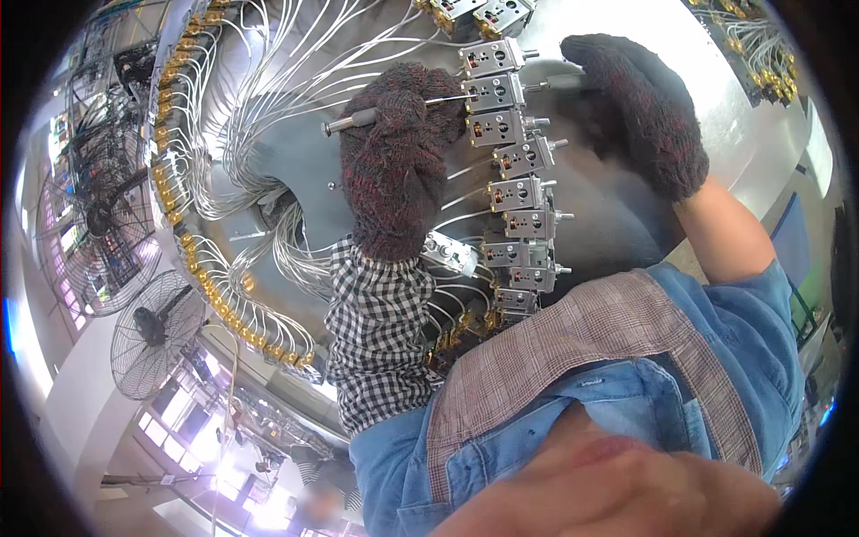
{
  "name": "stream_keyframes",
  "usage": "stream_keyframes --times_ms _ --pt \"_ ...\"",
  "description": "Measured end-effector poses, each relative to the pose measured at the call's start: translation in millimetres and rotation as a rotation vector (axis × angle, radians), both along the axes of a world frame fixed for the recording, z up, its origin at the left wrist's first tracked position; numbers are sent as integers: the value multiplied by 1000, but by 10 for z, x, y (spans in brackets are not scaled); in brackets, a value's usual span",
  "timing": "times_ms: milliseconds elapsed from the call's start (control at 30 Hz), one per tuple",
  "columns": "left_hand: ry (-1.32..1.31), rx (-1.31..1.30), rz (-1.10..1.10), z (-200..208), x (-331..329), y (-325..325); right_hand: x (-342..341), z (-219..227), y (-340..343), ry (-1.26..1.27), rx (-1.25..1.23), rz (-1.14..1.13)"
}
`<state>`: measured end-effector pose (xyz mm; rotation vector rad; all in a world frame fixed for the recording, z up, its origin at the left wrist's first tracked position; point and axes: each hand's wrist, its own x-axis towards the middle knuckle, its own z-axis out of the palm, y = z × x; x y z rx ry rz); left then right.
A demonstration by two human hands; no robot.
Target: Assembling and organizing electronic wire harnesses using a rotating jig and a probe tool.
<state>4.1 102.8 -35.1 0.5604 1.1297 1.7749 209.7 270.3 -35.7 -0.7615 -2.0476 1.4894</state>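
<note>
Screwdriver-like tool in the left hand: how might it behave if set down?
The screwdriver-like tool may roll, since its grey handle looks rounded. Its straight metal shaft suggests stiffness. It is probably handle-heavy, the shaft being much thinner.

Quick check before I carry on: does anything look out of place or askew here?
One metal box-shaped part looks askew: just beside the checked sleeve on the left arm, it lies left of the column of similar boxes, turned at an angle to them. Any damage is too small to tell.
</note>
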Motion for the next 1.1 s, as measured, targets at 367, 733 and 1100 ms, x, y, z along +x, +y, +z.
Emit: stream_keyframes --times_ms 367,733,1100 --pt "-87 -25 -86 -45 -38 -45 -57 189 -47 -257 -424 -40" --pt "541 -228 -16 -34 11 -25 -130 136 -111 -140 -192 -97" --pt "-141 54 18 23 27 50 -141 218 -135 -19 -680 -215"
